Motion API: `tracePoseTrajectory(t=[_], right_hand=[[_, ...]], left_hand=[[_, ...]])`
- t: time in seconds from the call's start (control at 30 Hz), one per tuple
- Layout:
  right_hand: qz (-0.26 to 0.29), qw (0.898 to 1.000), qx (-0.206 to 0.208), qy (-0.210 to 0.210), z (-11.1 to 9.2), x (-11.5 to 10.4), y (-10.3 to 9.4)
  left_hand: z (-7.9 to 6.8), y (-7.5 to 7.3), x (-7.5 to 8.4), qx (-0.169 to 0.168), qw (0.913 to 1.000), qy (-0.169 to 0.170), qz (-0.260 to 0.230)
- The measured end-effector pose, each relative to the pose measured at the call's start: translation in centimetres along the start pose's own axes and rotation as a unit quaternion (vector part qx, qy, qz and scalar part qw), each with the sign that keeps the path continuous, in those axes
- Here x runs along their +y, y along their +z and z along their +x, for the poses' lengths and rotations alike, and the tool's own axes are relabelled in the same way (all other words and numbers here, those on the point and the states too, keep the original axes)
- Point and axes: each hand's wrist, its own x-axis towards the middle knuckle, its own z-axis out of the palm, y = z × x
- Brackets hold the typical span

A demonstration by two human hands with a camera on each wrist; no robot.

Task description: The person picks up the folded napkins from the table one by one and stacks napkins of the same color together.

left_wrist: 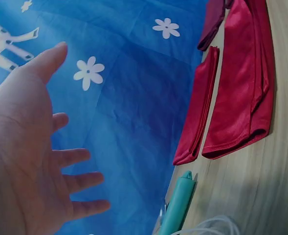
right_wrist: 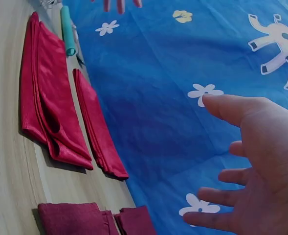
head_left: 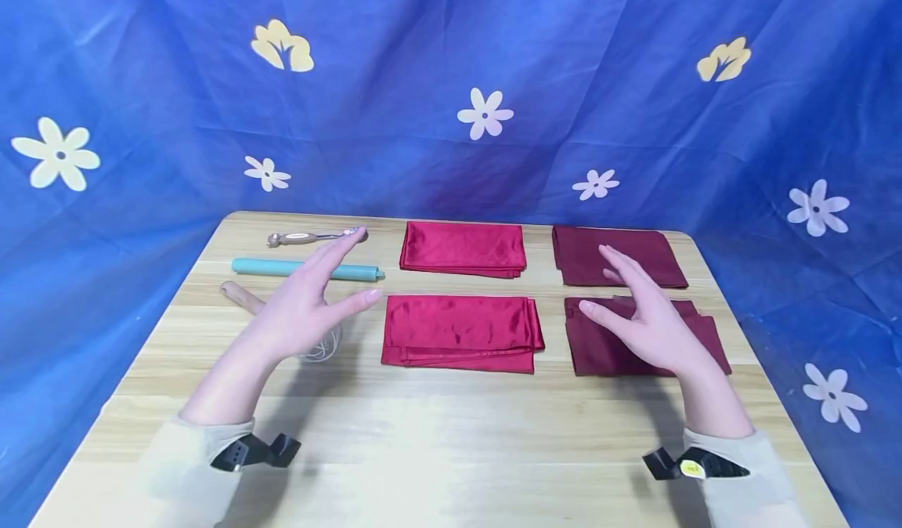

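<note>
Presently the left hand (head_left: pixel 299 309) hovers above the rod (head_left: pixel 355 273) and whisk (head_left: pixel 242 296), the right hand (head_left: pixel 647 320) above the near maroon cloth (head_left: pixel 599 349), both holding nothing, fingers loosely spread. Between them on the table (head_left: pixel 451 442) lie the near red cloth (head_left: pixel 458 323) and, behind it, the far red cloth (head_left: pixel 463 246), both folded.

From middle of table (head_left: pixel 451 434): blue-green stick (head_left: pixel 264 267), long, straight, flat, ten o'clock. Whisk (head_left: pixel 242 297), slanted, wire loops, about nine. Back dark-red cloth (head_left: pixel 654 254), folded flat, two o'clock. Front dark-red cloth (head_left: pixel 602 352), folded, edges uneven, three o'clock.
</note>
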Motion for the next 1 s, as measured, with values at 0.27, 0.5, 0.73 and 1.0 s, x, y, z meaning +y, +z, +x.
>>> tracePoseTrajectory(t=[0.27,0.5,0.73,1.0], right_hand=[[0.057,0.998,-0.039,-0.005,0.3,0.9,0.8],[0.089,0.993,-0.075,-0.003,0.8,1.7,1.7],[0.1,0.992,-0.077,0.009,1.1,2.3,2.4],[0.122,0.987,-0.098,0.026,1.4,2.5,3.6]], left_hand=[[0.2,1.2,-0.8,-0.004,0.9976,-0.016,-0.067],[0.4,2.2,-1.7,-0.036,0.9941,-0.033,-0.097],[0.3,2.9,-1.9,-0.042,0.989,-0.07,-0.123],[0.3,4.0,-2.4,-0.047,0.9821,-0.088,-0.159]])
